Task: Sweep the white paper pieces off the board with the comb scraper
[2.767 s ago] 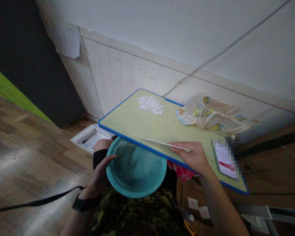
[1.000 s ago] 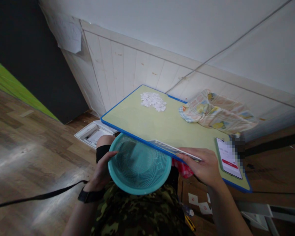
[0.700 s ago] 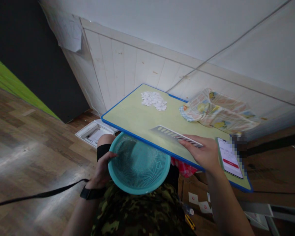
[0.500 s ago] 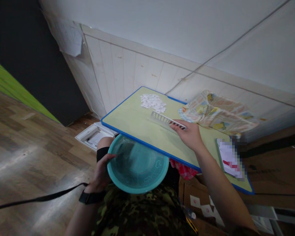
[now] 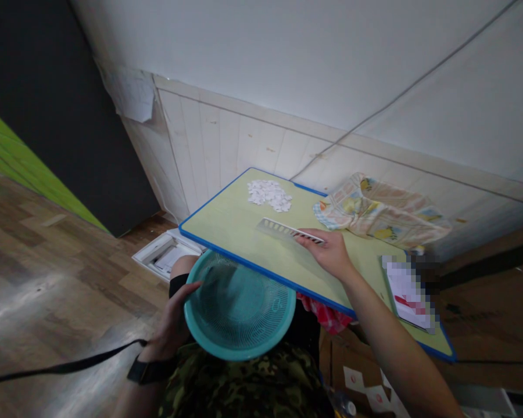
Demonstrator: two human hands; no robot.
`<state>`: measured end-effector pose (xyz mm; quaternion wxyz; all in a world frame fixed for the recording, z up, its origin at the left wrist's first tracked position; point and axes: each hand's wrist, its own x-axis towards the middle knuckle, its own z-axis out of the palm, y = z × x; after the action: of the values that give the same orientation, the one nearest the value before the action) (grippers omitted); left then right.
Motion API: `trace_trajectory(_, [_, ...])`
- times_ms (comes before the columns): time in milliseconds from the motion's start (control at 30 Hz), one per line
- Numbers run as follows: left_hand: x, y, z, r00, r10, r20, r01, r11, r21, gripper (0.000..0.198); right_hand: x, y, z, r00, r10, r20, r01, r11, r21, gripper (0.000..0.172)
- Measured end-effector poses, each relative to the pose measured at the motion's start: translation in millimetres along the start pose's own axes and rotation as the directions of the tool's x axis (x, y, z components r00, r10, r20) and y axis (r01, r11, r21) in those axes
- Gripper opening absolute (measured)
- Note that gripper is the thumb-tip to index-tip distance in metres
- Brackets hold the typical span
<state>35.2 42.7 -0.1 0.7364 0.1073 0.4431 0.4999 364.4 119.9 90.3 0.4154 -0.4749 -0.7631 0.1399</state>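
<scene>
My left hand [image 5: 178, 307] grips the left rim of a round turquoise plastic colander [image 5: 239, 342], its thumb over the edge. The colander rests on my lap, tilted, partly under the table's front edge, and nothing shows inside it. In my right hand [image 5: 331, 252] is a long white slotted tool [image 5: 272, 226], comb-like, with a pale blurred lower edge; its exact kind is unclear. It is held just over the yellow-green tabletop [image 5: 222, 215] with a blue rim. Beyond its far end lies a pile of small white pieces [image 5: 270, 194].
A patterned cloth [image 5: 375, 209] lies along the table's back right. Near the right end is a flat device [image 5: 409, 296], partly blurred out. Red checked fabric [image 5: 326, 313] hangs beneath the table. An open white box [image 5: 168, 255] sits on the floor at left, near a dark panel [image 5: 91, 116].
The view has tilted slightly upward, so the table and hands appear lower. My right hand and the slotted tool have shifted slightly left; both hands keep their holds.
</scene>
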Motion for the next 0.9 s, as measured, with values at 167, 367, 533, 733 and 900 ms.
trace_trajectory(167, [-1.9,-0.9,0.2,1.000,0.017,0.022,-0.018,0.999,0.049,0.014,-0.8,1.2,0.6,1.000,-0.002,-0.005,0.002,1.000,0.020,0.023])
trace_trajectory(367, [-3.9,-1.1,1.9,0.999,0.024,0.033,-0.026,0.998,0.064,0.015,-2.7,-1.4,0.9,1.000,-0.018,0.014,0.017,0.999,0.030,0.022])
trace_trajectory(533, [-3.4,-0.4,3.0,1.000,0.009,0.008,-0.010,0.998,0.068,0.016,-2.3,-5.1,0.3,0.997,-0.032,0.076,0.027,0.997,0.065,0.020])
trace_trajectory(733, [-2.0,-0.2,1.5,0.999,-0.033,0.030,0.033,0.999,0.007,0.012,-2.4,-6.0,1.6,0.997,-0.021,0.073,0.015,0.996,0.083,0.020])
trace_trajectory(900, [-4.6,0.7,2.5,0.999,-0.043,0.017,0.043,0.999,0.010,0.011,-2.5,-8.5,0.3,0.994,-0.031,0.107,0.021,0.995,0.095,0.020])
